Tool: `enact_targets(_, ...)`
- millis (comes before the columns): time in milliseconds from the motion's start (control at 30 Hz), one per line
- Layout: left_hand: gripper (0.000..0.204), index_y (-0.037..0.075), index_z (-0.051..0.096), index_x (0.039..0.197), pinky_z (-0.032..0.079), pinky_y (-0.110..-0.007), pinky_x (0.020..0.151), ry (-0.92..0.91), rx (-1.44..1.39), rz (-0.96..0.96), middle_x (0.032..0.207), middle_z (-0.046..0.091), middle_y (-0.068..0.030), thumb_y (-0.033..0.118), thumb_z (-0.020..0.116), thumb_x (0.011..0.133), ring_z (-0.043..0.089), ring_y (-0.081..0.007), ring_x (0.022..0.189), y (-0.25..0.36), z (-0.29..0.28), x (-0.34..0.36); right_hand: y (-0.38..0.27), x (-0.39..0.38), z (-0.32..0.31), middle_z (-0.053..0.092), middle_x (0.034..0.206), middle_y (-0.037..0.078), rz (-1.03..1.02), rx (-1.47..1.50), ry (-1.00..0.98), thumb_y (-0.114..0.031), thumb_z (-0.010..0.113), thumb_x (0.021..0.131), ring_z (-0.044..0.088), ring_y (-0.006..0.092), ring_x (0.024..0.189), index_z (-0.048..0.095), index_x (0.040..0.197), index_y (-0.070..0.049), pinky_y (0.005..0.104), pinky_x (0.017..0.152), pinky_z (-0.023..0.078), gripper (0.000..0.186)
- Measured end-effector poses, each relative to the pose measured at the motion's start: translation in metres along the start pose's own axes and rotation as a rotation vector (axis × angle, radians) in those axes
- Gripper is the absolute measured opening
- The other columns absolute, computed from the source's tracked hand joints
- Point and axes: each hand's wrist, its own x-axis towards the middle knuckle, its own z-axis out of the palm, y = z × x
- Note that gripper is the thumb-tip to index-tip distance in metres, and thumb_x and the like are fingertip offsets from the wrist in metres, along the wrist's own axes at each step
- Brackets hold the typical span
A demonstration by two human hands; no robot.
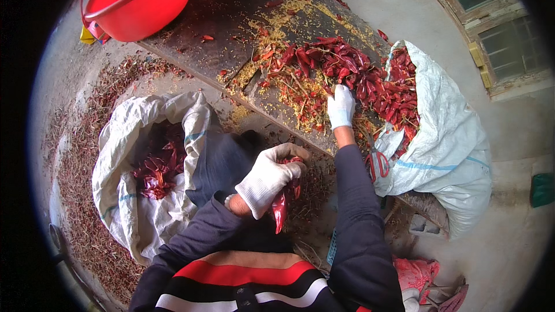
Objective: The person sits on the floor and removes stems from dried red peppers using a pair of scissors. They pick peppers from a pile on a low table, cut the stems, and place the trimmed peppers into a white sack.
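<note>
Worktop: a dark, scuffed board [214,17] runs diagonally across the upper middle, its near edge pale and worn, with yellow seeds [295,6] strewn over much of it.
Chili pile: dried red pods [341,63] lie heaped toward the right of the worktop, mixed with seeds and stems at the left edge of the heap.
Right hand: white-gloved [341,107], reaching over the worktop to the near side of the pile; its fingers point into the pods, and whether they pinch a pod I cannot tell.
Left hand: white-gloved [272,176], in front of the body, fingers curled around a few held chilies [280,211], 1 of which hangs below the palm.
Sacks: 2, white woven; the right sack [445,115] leans on its side, spilling pods onto the worktop, while the left sack [115,133] stands open beside the person's leg with pods inside.
Scissors: red-handled [378,164], at the mouth of the right sack.
Basin: bright red [139,6], at the worktop's far left end.
Floor: grey, its left side thickly littered with stems and red scraps [87,225].
Wall: pale plaster [428,17], with a wood-framed window [503,40] at the upper right.
Lower right: a hollow block [426,225] and a pinkish-red bag [413,271].
</note>
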Motion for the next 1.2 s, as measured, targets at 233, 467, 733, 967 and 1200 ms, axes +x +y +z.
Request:
enact_targets(233, 0.01, 0.001, 0.064, 0.094, 0.046, -0.024, 0.051, 0.165, 0.111, 0.069, 0.069, 0.061, -0.0016, 0.009, 0.067, 0.089, 0.055, -0.0093, 0.054, -0.007, -0.005, 0.005, -0.06, -0.076, -0.094, 0.071, 0.086, 0.012, 0.047, 0.636, 0.052, -0.013, 0.07, 0.086, 0.067, 0.0188, 0.073, 0.066, 0.098, 0.0, 0.0318, 0.067, 0.052, 0.018)
enact_targets(467, 0.027, 0.0, 0.065, 0.109, 0.05, -0.024, 0.076, 0.178, 0.107, 0.216, 0.093, 0.067, -0.0038, 0.014, 0.073, 0.087, 0.06, -0.0084, 0.083, -0.01, -0.002, 0.006, -0.104, -0.14, -0.145, 0.067, 0.079, 0.009, -0.181, 0.705, 0.11, 0.001, 0.069, 0.079, 0.065, 0.0188, 0.066, 0.068, 0.097, -0.003, 0.0314, 0.058, 0.051, 0.018)
enact_targets(733, 0.023, -0.002, 0.066, 0.105, 0.05, -0.025, 0.068, 0.063, -0.023, 0.108, 0.085, 0.066, -0.0014, 0.015, 0.071, 0.089, 0.06, -0.0091, 0.076, -0.004, -0.006, 0.0, -0.101, -0.161, -0.154, 0.065, 0.086, 0.014, -0.265, 0.837, -0.08, -0.003, 0.066, 0.085, 0.066, 0.0292, 0.076, 0.065, 0.098, 0.0, 0.0343, 0.067, 0.051, 0.013)
enact_targets(967, 0.025, -0.002, 0.067, 0.097, 0.047, -0.025, 0.064, 0.087, 0.393, 0.244, 0.075, 0.064, -0.0016, 0.015, 0.077, 0.082, 0.054, -0.0057, 0.071, -0.012, -0.006, 0.004, -0.094, -0.14, -0.171, 0.068, 0.093, 0.012, -0.193, 0.817, -0.137, -0.013, 0.072, 0.084, 0.067, 0.0268, 0.084, 0.069, 0.101, -0.002, 0.0351, 0.073, 0.054, 0.021)
enact_targets(1200, 0.027, -0.003, 0.067, 0.103, 0.048, -0.028, 0.058, -0.022, 0.32, 0.064, 0.071, 0.065, 0.0021, 0.012, 0.075, 0.082, 0.056, -0.0089, 0.062, -0.005, -0.008, 0.0, -0.098, -0.125, -0.173, 0.066, 0.102, 0.009, -0.55, 0.672, -0.102, -0.01, 0.075, 0.076, 0.062, 0.0282, 0.094, 0.068, 0.102, -0.004, 0.0377, 0.082, 0.05, 0.028)
